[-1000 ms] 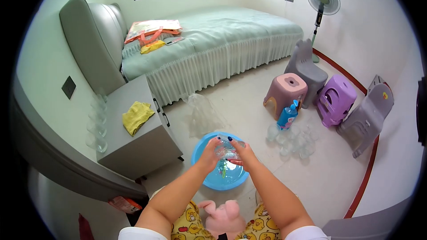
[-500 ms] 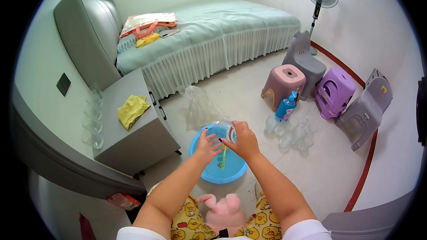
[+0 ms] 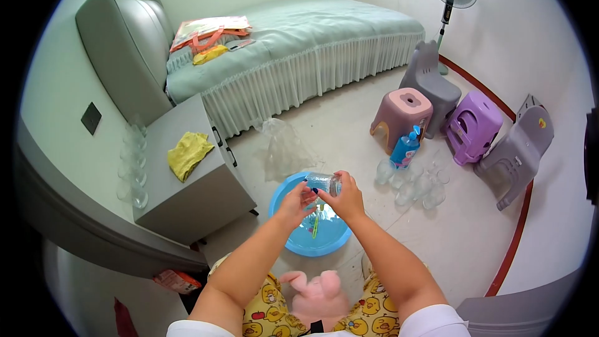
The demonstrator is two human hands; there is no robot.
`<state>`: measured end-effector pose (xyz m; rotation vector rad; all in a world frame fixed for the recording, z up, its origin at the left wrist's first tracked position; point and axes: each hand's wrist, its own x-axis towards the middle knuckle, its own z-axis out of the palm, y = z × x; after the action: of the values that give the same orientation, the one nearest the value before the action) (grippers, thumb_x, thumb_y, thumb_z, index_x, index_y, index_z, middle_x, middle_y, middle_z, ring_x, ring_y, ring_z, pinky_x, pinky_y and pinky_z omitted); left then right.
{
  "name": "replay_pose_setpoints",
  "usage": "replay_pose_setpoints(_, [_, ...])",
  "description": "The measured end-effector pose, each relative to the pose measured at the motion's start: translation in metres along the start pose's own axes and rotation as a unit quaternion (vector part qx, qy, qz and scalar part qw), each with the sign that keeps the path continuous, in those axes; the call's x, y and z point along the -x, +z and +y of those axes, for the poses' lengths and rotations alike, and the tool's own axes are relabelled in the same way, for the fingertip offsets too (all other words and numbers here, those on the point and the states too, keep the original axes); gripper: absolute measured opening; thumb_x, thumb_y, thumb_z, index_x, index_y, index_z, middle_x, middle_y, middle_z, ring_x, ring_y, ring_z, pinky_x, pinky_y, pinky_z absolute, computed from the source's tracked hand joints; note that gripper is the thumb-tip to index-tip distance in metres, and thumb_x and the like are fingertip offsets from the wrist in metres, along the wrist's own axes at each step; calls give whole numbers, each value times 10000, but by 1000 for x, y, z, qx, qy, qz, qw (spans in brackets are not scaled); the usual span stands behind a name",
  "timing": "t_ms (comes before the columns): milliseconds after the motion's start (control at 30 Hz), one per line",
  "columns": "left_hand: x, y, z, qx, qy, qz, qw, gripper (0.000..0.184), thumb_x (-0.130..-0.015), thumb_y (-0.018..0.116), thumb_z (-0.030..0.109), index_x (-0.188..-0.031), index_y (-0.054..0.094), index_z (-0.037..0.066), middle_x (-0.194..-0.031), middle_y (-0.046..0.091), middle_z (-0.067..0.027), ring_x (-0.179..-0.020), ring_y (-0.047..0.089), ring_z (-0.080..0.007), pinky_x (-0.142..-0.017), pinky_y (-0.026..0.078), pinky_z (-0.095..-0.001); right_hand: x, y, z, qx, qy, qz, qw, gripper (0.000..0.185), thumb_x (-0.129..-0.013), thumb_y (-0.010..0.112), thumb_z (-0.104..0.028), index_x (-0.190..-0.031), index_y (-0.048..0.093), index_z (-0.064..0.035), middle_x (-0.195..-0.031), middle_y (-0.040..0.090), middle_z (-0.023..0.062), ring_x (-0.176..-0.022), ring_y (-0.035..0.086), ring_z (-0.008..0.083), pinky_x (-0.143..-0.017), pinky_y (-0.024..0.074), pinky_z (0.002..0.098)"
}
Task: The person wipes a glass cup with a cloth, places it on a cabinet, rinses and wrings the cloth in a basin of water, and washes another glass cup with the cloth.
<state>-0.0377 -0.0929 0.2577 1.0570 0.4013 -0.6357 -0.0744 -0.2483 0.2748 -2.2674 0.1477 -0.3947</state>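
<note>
A clear drinking glass (image 3: 322,181) lies sideways above the blue basin (image 3: 273,207). My right hand (image 3: 344,198) is wrapped round its right end, thumb towards me. At the other end, my left hand (image 3: 296,203) has its fingers curled against the glass, partly under it. In the basin is water, with a thin yellow-green stick-like tool (image 3: 316,226) whose far end is hidden below my hands.
Right of the basin, several clear glasses (image 3: 412,187) stand by a blue pump bottle (image 3: 405,150). Stools and chairs (image 3: 472,126) are behind. A nightstand (image 3: 181,203) at left carries a yellow cloth (image 3: 189,155) and glasses (image 3: 132,165). A plastic bag (image 3: 281,150) lies near the bed (image 3: 299,31).
My left hand has closed in from spread fingers to contact with the glass. The glass has turned more level and sits slightly further right in view.
</note>
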Motion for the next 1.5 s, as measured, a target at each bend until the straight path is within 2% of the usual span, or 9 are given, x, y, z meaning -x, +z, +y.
replay_pose_setpoints(200, [8, 8, 2, -10, 38, -19, 999, 166, -896, 493, 289, -826, 511, 140, -737, 537, -1, -801, 525, -144, -778, 440, -454, 6, -4, 0, -36, -50, 1, 998, 644, -634, 753, -356, -1112, 445, -54, -1023, 547, 170, -908, 574, 308, -746, 477, 373])
replay_pose_setpoints(367, [5, 6, 3, 19, 76, -8, 997, 184, -907, 475, 286, -808, 484, 131, -697, 489, 24, -691, 491, -113, -706, 480, -440, 8, -11, 8, -192, -63, -63, 977, 858, -634, 768, -347, -1289, 316, -29, -1185, 474, 183, -929, 575, 267, -738, 488, 343])
replay_pose_setpoints(600, [2, 5, 20, 189, 54, 42, 980, 225, -922, 446, 331, -767, 480, 172, -597, 455, 83, -597, 477, -66, -779, 469, -508, 5, -19, 17, -171, -48, -60, 982, 742, -721, 706, -290, -1293, 315, -23, -1162, 494, 174, -856, 599, 237, -693, 495, 323])
replay_pose_setpoints(700, [11, 8, 28, 171, 76, 19, 982, 251, -919, 450, 353, -743, 481, 177, -587, 463, 87, -544, 477, -62, -771, 481, -487, 3, -27, 13, -172, -26, -54, 983, 488, -794, 616, -243, -1173, 422, -3, -986, 595, 140, -756, 619, 223, -675, 491, 313])
replay_pose_setpoints(967, [9, 15, 27, 180, 59, 38, 981, 335, -884, 513, 394, -628, 469, 183, -494, 452, 87, -484, 482, -69, -481, 441, -254, -1, -14, 27, -211, 14, -86, 974, 426, -847, 539, -326, -1138, 461, -25, -935, 606, 134, -747, 615, 216, -684, 480, 315])
replay_pose_setpoints(1200, [2, 17, 19, 164, 41, 22, 985, 338, -875, 523, 398, -603, 468, 204, -492, 457, 105, -490, 491, -69, -477, 432, -249, -5, -23, -2, -451, 226, -160, 849, 568, -850, 458, -526, -1242, 356, -128, -1088, 519, 88, -929, 557, 206, -752, 456, 310])
replay_pose_setpoints(1300, [4, 18, 14, 123, 45, 9, 991, 334, -886, 490, 413, -617, 472, 216, -493, 459, 112, -484, 476, -67, -479, 399, -240, -2, -14, 0, -393, 173, -173, 886, 589, -849, 481, -515, -1265, 385, -110, -1080, 538, 74, -931, 545, 189, -741, 450, 298])
replay_pose_setpoints(1367, [6, 15, 11, 80, 59, -43, 994, 287, -882, 486, 419, -680, 483, 215, -535, 429, 107, -557, 425, -54, -630, 363, -302, -1, -14, 0, -347, 124, -196, 909, 561, -878, 476, -459, -1295, 398, -92, -1078, 563, 78, -904, 560, 174, -732, 454, 287])
replay_pose_setpoints(1500, [9, 14, 12, 81, 59, -19, 995, 311, -897, 451, 438, -670, 489, 230, -519, 467, 113, -514, 449, -59, -512, 334, -236, 3, -20, -8, -398, 158, -237, 872, 546, -898, 440, -438, -1313, 376, -88, -1099, 555, 86, -857, 594, 179, -730, 466, 288])
